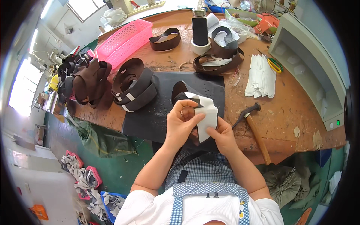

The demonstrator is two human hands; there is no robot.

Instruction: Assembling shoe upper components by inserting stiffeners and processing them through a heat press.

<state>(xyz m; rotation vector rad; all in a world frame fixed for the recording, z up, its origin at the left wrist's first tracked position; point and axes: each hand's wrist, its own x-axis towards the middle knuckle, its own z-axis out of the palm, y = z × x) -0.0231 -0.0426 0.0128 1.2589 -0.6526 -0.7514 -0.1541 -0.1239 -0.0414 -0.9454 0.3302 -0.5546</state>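
Observation:
My left hand (pixel 180 120) pinches a white piece of cloth or paper (pixel 207 117) between thumb and fingers. At its lower right edge my right hand (pixel 225 138) grips the same white piece, thumb on top. A dark brown band (pixel 178 90) curves up behind the white piece and seems to be held along with it; how the two are joined is hidden. Both hands are above the near part of a black mat (pixel 148 118). To the right of them lies a hammer (pixel 258 138) with a wooden handle.
Looped dark bands (pixel 140 95) lie left of the mat, near a pink basket (pixel 123 42). A black bottle (pixel 200 32) stands at the back. Stacked white strips (pixel 258 78), green-yellow-handled scissors (pixel 275 66) and a grey cabinet (pixel 300 48) with a lit green switch are on the right.

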